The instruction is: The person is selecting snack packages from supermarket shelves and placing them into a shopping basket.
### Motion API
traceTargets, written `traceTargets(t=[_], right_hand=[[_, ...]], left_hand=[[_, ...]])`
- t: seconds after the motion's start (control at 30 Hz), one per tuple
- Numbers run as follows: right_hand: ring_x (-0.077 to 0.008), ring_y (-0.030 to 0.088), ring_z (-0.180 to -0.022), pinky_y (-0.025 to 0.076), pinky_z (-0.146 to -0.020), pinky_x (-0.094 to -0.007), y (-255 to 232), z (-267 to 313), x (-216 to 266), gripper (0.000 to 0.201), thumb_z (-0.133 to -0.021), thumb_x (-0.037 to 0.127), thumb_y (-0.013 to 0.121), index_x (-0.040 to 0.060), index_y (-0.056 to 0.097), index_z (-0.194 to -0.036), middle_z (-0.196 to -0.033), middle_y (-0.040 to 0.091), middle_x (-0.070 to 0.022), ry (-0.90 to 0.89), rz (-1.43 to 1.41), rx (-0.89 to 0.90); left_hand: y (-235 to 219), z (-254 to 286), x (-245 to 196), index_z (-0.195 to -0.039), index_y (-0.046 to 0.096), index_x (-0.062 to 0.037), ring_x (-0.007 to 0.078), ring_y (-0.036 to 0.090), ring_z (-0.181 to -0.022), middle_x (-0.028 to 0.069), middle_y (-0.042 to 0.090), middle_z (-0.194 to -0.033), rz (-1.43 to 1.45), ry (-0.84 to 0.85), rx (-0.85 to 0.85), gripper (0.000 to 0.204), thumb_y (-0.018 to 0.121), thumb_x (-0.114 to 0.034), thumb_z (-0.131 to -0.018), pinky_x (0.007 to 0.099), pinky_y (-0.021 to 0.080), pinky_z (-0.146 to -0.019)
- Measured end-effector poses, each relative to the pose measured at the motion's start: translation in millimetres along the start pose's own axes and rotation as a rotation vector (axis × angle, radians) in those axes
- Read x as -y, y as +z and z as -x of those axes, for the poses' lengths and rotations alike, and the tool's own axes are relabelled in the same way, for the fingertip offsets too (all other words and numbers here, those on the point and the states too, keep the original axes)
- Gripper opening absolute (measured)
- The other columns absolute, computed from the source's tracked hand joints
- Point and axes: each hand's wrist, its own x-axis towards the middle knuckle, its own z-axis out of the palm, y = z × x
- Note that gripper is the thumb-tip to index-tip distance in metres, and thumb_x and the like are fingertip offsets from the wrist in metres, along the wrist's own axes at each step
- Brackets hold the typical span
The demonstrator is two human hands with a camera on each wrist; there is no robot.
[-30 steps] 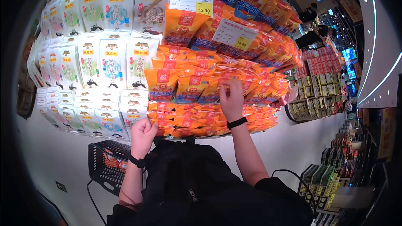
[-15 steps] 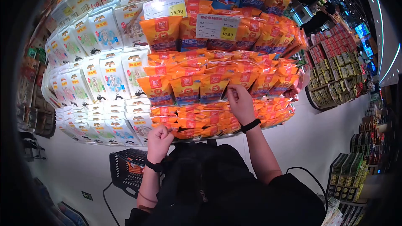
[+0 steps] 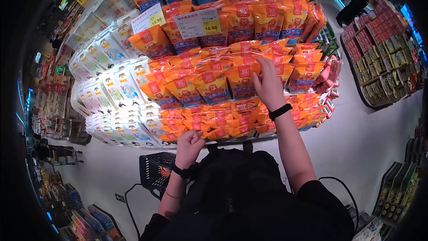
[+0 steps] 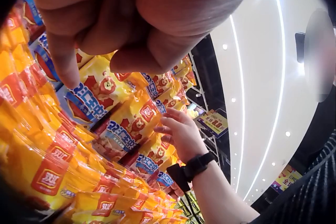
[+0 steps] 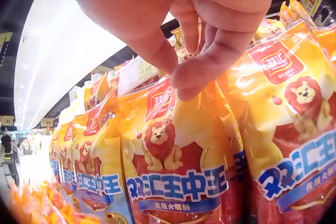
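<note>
Rows of orange bags with a lion print (image 3: 214, 87) fill the middle of the display. My right hand (image 3: 269, 87) is at the top edge of one bag (image 5: 173, 155); in the right wrist view its thumb and finger lie close together there, while the left wrist view shows the right hand (image 4: 184, 134) with fingers somewhat spread. Whether they touch the bag is hard to tell. Low at the display's front edge, my left hand (image 3: 190, 148) hangs loosely curled and holds nothing; seen close up, the left hand (image 4: 142, 19) has one finger straighter than the others.
White packages (image 3: 118, 89) stand left of the orange bags. Price cards (image 3: 198, 23) stand above the upper row. A dark basket (image 3: 154, 169) with orange items is on the floor at the left. Another shelf (image 3: 381, 62) stands at the right, with a person (image 3: 356, 0) behind.
The head view has swung, so the display's bags and cards sit further left. My right hand has risen to the bag tops, its fingers straighter. The left hand stays low and curled.
</note>
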Motion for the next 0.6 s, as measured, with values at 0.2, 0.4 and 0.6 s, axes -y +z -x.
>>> traceTargets(t=[0.2, 0.4, 0.6], right_hand=[[-0.0435, 0.073, -0.120, 0.065, -0.094, -0.0475, 4.8, -1.1, -17.2, 0.030, -0.103, 0.010, 0.075, 0.0021, 0.060, -0.128, -0.156, 0.058, -0.0207, -0.033, 0.063, 0.171], [-0.0399, 0.077, -0.108, 0.066, -0.084, -0.0478, 0.4, 28.6, -27.6, 0.026, -0.101, 0.011, 0.077, 0.0056, 0.061, -0.121, -0.151, 0.067, -0.0137, -0.147, -0.126, 0.142], [-0.0235, 0.081, -0.107, 0.064, -0.079, -0.0335, 18.1, 41.8, -45.3, 0.050, -0.101, 0.008, 0.084, 0.0067, 0.055, -0.142, -0.140, 0.076, -0.0095, 0.036, -0.464, 0.234]], left_hand=[[39.6, 17.9, 3.0, -0.077, 0.035, -0.0104, 0.0018, 0.036, -0.072, -0.0078, 0.034, -0.075, -0.005, 0.031, -0.070, 0.042, 0.065, 0.013, -0.093, 0.0396, 0.051, -0.126], [59.2, 53.6, -0.2, -0.076, 0.033, -0.0105, 0.0012, 0.036, -0.071, -0.0077, 0.034, -0.074, -0.002, -0.020, -0.227, 0.043, 0.065, 0.013, -0.092, 0.0412, 0.053, -0.125], [61.6, 76.3, 5.7, -0.074, 0.034, -0.0104, 0.0024, 0.040, -0.072, -0.0063, 0.038, -0.075, 0.042, -0.061, -0.355, 0.042, 0.062, 0.015, -0.091, 0.0454, 0.056, -0.123]])
